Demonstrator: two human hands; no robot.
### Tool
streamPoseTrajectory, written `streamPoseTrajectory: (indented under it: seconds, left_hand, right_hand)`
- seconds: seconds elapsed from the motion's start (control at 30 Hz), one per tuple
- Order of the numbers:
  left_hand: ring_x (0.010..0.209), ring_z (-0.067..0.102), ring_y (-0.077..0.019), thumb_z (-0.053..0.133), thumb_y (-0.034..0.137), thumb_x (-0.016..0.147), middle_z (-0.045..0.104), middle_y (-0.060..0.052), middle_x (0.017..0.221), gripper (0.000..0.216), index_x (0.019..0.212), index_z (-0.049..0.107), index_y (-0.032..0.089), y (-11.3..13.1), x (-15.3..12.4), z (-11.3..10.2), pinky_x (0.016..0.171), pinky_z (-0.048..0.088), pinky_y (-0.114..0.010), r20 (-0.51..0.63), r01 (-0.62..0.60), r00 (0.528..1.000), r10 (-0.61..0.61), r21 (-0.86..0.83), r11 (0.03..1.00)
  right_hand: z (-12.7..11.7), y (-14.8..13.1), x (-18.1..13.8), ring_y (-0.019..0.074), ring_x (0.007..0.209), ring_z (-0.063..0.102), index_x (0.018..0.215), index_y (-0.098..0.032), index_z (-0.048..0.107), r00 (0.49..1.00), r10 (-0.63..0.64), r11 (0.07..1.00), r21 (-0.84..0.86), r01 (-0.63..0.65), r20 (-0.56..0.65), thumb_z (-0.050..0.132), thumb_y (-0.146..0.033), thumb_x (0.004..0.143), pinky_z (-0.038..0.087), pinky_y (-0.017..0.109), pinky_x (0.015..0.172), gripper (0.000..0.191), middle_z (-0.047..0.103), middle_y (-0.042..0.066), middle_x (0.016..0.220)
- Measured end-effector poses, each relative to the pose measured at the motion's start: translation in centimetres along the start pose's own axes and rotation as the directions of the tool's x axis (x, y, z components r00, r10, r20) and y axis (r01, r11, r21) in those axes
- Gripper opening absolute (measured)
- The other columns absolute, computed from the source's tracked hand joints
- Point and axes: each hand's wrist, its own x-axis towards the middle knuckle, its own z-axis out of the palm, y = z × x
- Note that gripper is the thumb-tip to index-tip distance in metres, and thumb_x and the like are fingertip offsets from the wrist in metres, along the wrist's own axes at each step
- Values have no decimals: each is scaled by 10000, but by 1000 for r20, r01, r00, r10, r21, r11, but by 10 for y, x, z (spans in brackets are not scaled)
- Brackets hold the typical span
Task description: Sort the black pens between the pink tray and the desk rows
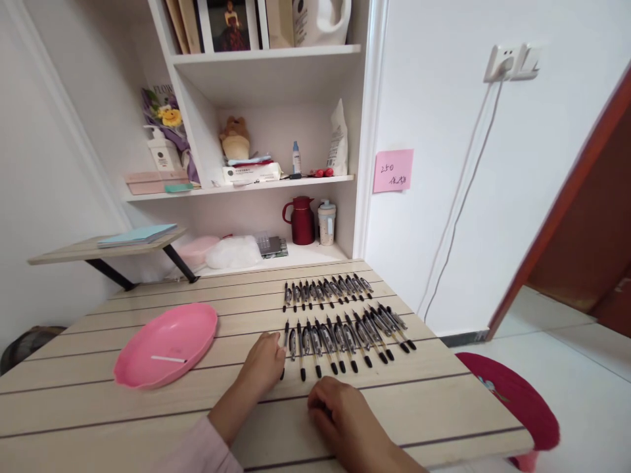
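Observation:
Two rows of black-and-clear pens lie side by side on the wooden table. The back row [328, 291] is shorter, while the front row [345, 338] sits nearer to me. At the left end of the front row, my left hand [263, 362] has its fingers closed around a pen [286, 334]; part of that pen is hidden behind the fingers. My right hand [342, 414] rests on the tabletop just below the front row, its fingers curled in with nothing visible in them. To the left, a pink dish [142, 341] holds a thin white stick [168, 359] with a dark tip.
Behind the table [236, 433] stand white shelves [266, 59] with a red jug [302, 221], a cup [326, 223] and bottles. A small raised stand [73, 249] carries blue paper [138, 235]. A red stool [513, 401] is beside the right edge.

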Motion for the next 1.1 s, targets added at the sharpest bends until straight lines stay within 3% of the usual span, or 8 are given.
streamPoseTrajectory:
  seconds: [0.23, 0.37, 0.47, 0.67, 0.87, 1.1]
  left_hand:
    - [831, 569, -195, 411, 184, 764, 644, -104, 873, 221, 871, 604, 162, 3, 11, 5, 741, 372, -260, 21, -22, 1000, 22, -22, 1000]
    - [927, 561, -199, 376, 194, 778, 642, -113, 963, 265, 900, 608, 151, -4, 8, 1, 795, 370, -262, 32, -3, 999, 4, -21, 1000]
    - [1012, 533, -209, 380, 225, 781, 615, -131, 1065, 315, 995, 590, 129, -13, 4, -5, 852, 356, -281, 31, 27, 999, -26, -16, 1000]
    - [1012, 543, -203, 385, 213, 773, 617, -121, 1075, 347, 1046, 578, 122, -26, 0, -8, 856, 372, -293, 61, 96, 994, -96, 0, 995]
    - [1035, 533, -193, 387, 210, 783, 626, -95, 1078, 312, 998, 607, 154, -20, 7, 2, 879, 358, -277, 41, 43, 998, -42, -20, 999]
    - [905, 597, -188, 354, 157, 776, 678, -72, 919, 304, 857, 646, 181, -14, 9, 10, 778, 399, -255, 5, -39, 999, 40, -55, 998]
  right_hand:
    - [-22, 10, -18, 115, 676, 531, 724, -187, 556, 994, 52, 998, 24, -50, -95, 426, -104, 710, 344, 206, 615, 155, 596, 1, 748]
    - [-39, 28, -33, 126, 661, 533, 705, -195, 543, 976, 123, 992, 48, -116, -178, 418, -141, 722, 357, 218, 609, 138, 589, 1, 719]
    - [-53, 52, -41, 143, 660, 538, 688, -202, 533, 949, 187, 982, 27, -186, -253, 415, -180, 729, 372, 237, 615, 127, 588, 6, 706]
    - [-71, 94, -44, 185, 685, 549, 698, -214, 510, 872, 277, 952, -6, -306, -404, 388, -260, 762, 393, 282, 634, 145, 608, 32, 719]
    - [-69, 94, -40, 190, 672, 554, 700, -213, 494, 845, 293, 949, 27, -314, -448, 365, -312, 793, 395, 288, 637, 188, 597, 28, 684]
    - [-69, 95, -44, 182, 653, 542, 699, -208, 500, 803, 315, 946, 95, -311, -505, 378, -334, 786, 395, 273, 619, 196, 570, 12, 642]
